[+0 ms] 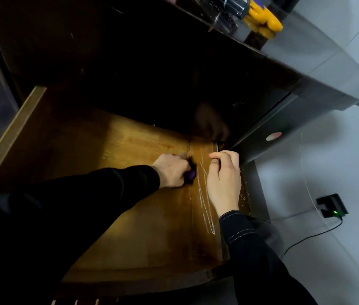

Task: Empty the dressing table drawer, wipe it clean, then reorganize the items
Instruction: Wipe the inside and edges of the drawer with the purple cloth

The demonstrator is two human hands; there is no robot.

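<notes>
The wooden drawer (130,216) is pulled out below the dark dressing table, and nothing lies on its bare brown bottom. My left hand (172,170) reaches in from the left and grips a small purple and dark thing (37,174) pressed against the drawer bottom near the right side. My right hand (224,179) hovers just right of it over the drawer's right wall, fingers curled, thumb and forefinger close together; whether they pinch anything I cannot tell. Shiny streaks (206,194) run along the drawer bottom between the hands.
The drawer's left wall (13,137) rises at the left. On the dressing table top (262,56) stand a yellow object (264,18) and a dark cylinder (229,4). A black charger with a green light (332,205) and its cable lie on the pale floor at the right.
</notes>
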